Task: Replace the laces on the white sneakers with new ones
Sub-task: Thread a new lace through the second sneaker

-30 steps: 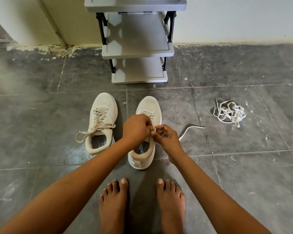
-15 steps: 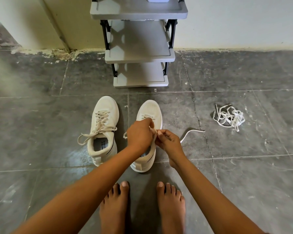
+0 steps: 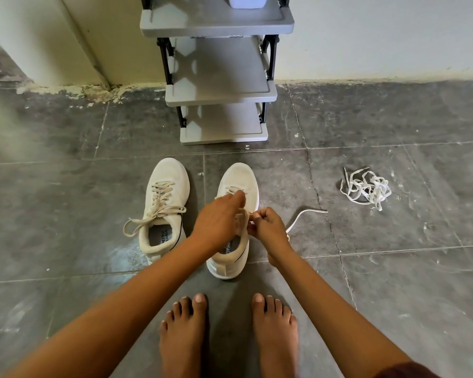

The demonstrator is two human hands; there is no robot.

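Single head view, steeply downward, close above floor [image 3: 66, 214], apparently standing.

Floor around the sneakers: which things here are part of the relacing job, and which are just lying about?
Part of the job:
right sneaker, under both hands
left sneaker, fully laced
loose lace end trailing from the right hand
left hand
lace bundle on the floor

Lying about:
grey shelf rack
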